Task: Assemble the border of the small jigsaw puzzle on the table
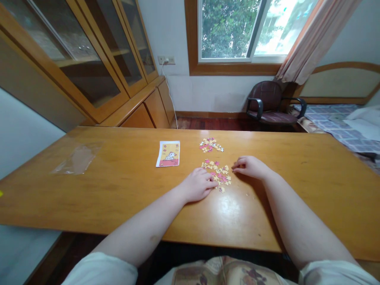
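A loose pile of jigsaw puzzle pieces, yellow, pink and white, lies on the wooden table in front of me. My left hand rests palm down at the pile's left side, its fingers somewhat apart and touching the nearest pieces. At the right edge of the same pile is my right hand, fingers curled in and tips together; whatever may be between them is hidden. Farther back sits a second, smaller heap of puzzle pieces. To the left lies a picture card showing a white animal on yellow and pink.
A crumpled clear plastic bag lies on the left of the wooden table. Beyond the table's far edge stand a glass-door cabinet, a dark red armchair and a bed.
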Available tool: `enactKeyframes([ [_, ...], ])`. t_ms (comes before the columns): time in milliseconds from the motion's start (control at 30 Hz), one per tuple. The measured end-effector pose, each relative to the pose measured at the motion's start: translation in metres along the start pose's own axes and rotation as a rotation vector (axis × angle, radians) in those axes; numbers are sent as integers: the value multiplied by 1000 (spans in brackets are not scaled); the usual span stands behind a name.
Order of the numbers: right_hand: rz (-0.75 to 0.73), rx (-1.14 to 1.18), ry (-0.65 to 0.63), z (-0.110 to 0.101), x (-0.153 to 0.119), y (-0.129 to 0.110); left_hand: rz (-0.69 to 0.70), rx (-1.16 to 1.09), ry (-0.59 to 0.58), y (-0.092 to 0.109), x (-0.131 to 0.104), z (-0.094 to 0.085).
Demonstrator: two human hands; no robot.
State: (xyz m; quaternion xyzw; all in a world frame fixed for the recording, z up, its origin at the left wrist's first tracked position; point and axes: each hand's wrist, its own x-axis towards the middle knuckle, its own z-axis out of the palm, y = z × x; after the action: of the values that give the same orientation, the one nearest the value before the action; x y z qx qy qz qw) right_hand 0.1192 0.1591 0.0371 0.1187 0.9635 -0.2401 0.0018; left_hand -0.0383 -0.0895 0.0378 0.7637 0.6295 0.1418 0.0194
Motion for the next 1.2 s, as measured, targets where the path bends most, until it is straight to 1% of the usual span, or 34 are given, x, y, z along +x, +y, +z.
enactKeyframes([
  [67, 35, -8, 26, -1, 0, 2, 22, 31, -38, 6, 2, 3],
  [133, 65, -7, 33, -1, 1, 4, 36, 31, -64, 5, 2, 4],
  [267, 93, 47, -15, 2, 2, 3, 36, -22, -100, -6, -4, -4],
  [333, 82, 68, -54, 2, 2, 1, 22, -66, -151, -14, -9, -10],
  [467, 65, 94, -103, 1, 1, -2, -86, -164, -244, -32, -21, -18],
  [567, 53, 98, -111, 1, 1, -2, -233, -179, -293, -48, -28, -26],
  [633, 28, 91, -103, 1, 1, -2, -328, -168, -266, -54, -32, -31],
  [667, 16, 83, -97, 1, 2, -2, -340, -171, -241, -55, -33, -34],
  [700, 7, 74, -91, 1, 2, -3, -329, -183, -211, -54, -33, -35],
  [767, 0, 63, -79, 1, 2, -4, -254, -248, -178, -48, -31, -36],
  [833, 13, 64, -68, 0, 2, -5, -166, -334, -228, -39, -27, -33],
  [900, 38, 67, -65, 1, 2, -4, -148, -362, -261, -33, -23, -28],
  [1000, 56, 70, -83, 3, 2, 0, -190, -372, -269, -36, -22, -22],
  [1100, 37, 85, -104, 4, 3, 2, -280, -368, -253, -50, -26, -20],
  [1200, 9, 80, -110, 4, 3, 1, -397, -350, -206, -64, -29, -18],
])
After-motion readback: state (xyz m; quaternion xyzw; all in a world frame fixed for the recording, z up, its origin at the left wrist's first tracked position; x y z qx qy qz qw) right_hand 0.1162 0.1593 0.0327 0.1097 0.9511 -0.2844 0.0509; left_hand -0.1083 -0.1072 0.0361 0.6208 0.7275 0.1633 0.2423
